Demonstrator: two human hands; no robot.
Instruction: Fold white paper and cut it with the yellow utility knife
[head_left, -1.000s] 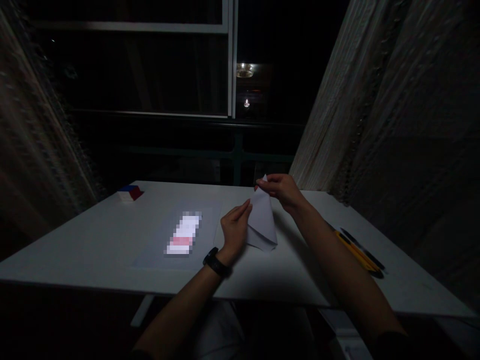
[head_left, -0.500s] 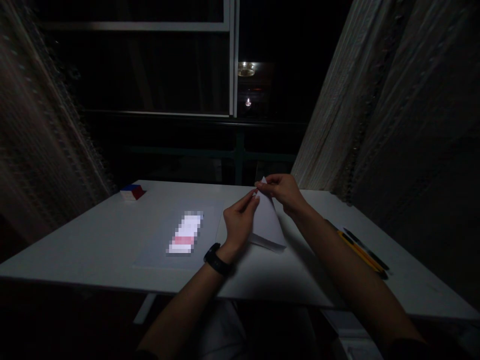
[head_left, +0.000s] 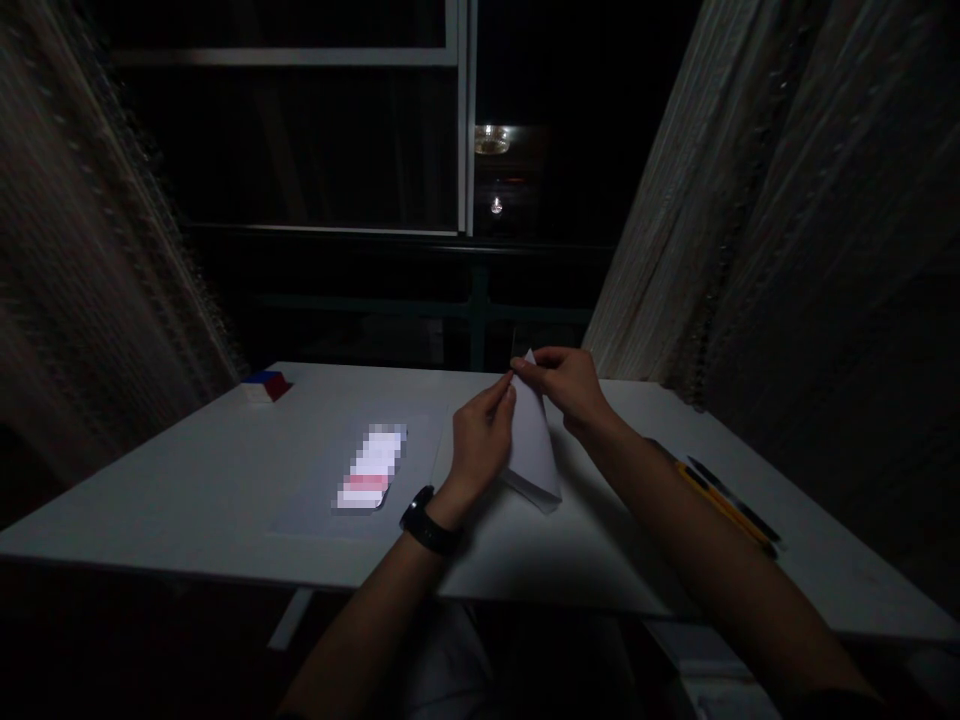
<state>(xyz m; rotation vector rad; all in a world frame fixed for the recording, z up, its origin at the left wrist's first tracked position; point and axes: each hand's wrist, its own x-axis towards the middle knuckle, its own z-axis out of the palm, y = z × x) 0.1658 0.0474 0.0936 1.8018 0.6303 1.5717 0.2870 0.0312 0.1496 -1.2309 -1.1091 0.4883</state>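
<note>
A folded sheet of white paper [head_left: 534, 440] is held up over the table, its pointed end at the top and its wider, layered end hanging toward me. My left hand [head_left: 482, 430] pinches its left edge near the top, thumb against fingers. Close by, my right hand [head_left: 568, 385] is closed on the paper just below the tip, with the thumb on the near side. The fingertips of both hands nearly meet, and the fold between them is partly hidden. A dark watch [head_left: 430, 520] is on my left wrist.
On the white table [head_left: 187, 480], a lit phone [head_left: 373, 468] with a blurred screen lies on a pale sheet [head_left: 300, 510]. A red, blue and white cube [head_left: 266, 386] sits at the far left. Yellow and black pens [head_left: 731, 505] lie right, beside my forearm. Curtains flank a dark window.
The paper's lower end has swung slightly left and looks narrower, with its layers closer together. My left hand has moved up a little along the edge, nearer the right fingertips.
</note>
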